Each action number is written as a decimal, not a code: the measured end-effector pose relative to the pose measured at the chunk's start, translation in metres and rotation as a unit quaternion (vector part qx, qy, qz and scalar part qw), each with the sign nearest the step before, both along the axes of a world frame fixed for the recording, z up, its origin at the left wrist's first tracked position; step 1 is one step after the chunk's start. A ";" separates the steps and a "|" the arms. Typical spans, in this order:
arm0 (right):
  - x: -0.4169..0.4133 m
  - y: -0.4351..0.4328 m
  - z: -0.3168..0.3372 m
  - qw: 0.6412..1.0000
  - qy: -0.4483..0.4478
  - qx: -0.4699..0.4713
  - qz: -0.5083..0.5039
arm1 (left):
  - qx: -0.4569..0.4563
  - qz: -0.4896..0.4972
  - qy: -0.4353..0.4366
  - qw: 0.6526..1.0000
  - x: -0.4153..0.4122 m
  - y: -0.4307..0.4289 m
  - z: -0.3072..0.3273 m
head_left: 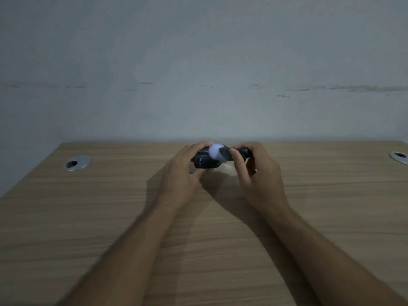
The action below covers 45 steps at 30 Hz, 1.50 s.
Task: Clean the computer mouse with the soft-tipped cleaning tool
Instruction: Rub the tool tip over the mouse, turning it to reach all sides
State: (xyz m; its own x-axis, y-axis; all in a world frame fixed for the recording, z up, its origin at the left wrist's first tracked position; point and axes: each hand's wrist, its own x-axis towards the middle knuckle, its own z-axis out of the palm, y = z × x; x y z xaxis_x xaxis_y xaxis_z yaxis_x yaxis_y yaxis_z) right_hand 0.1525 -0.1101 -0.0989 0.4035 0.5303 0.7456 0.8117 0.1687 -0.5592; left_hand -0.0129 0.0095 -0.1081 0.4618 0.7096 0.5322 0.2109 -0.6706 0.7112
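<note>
A black computer mouse (204, 162) with pale lettering on its near side sits near the far middle of the wooden desk (110, 217). My left hand (181, 171) grips it from the left, fingers curled over its top. My right hand (254, 173) holds the dark handle of the cleaning tool (234, 153). The tool's fluffy white tip (215, 151) rests on the top right of the mouse. A pale object (227, 168) lies on the desk just behind the mouse, partly hidden by my right hand.
A round metal cable grommet (77, 162) is set in the desk at the far left, another grommet (398, 157) at the far right edge. A grey scuffed wall (198, 74) stands right behind the desk's far edge.
</note>
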 end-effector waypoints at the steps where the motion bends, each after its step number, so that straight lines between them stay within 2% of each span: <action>1: -0.004 0.001 0.000 1.000 -0.009 0.004 0.014 | 0.004 0.003 0.004 1.000 0.000 0.001 -0.001; 7: -0.004 0.006 -0.002 1.000 -0.023 0.007 0.020 | 0.032 0.008 -0.001 0.999 -0.002 0.004 0.000; 14: -0.001 0.004 0.003 0.999 -0.005 0.032 0.009 | -0.007 0.021 -0.002 1.000 0.002 0.006 0.000; 19: -0.006 0.006 0.000 0.998 -0.055 0.006 0.028 | -0.013 0.020 0.012 1.000 0.003 0.005 -0.001; 26: 0.007 0.004 0.004 0.999 -0.010 0.032 -0.021 | -0.011 0.028 0.013 0.999 0.005 -0.003 0.004; 30: -0.005 0.000 0.007 0.998 -0.045 0.043 0.009 | -0.014 0.040 0.028 0.999 0.013 0.002 -0.001; 34: -0.014 0.001 0.004 0.994 -0.102 0.007 0.043 | -0.011 0.022 0.015 1.000 0.011 0.004 -0.002; 40: -0.014 0.003 -0.001 0.985 -0.148 -0.060 0.069 | -0.014 0.050 0.003 0.999 0.008 0.011 -0.001; 45: -0.015 0.003 0.002 0.996 -0.078 -0.029 0.034 | -0.040 0.035 -0.030 0.998 0.006 0.003 0.004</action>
State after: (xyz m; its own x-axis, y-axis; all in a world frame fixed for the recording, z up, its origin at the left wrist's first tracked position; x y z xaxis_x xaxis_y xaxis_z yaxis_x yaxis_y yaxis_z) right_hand 0.1377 -0.1072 -0.0974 0.2475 0.5957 0.7641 0.8773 0.1969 -0.4377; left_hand -0.0069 0.0128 -0.1046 0.3783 0.7800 0.4985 0.2106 -0.5969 0.7742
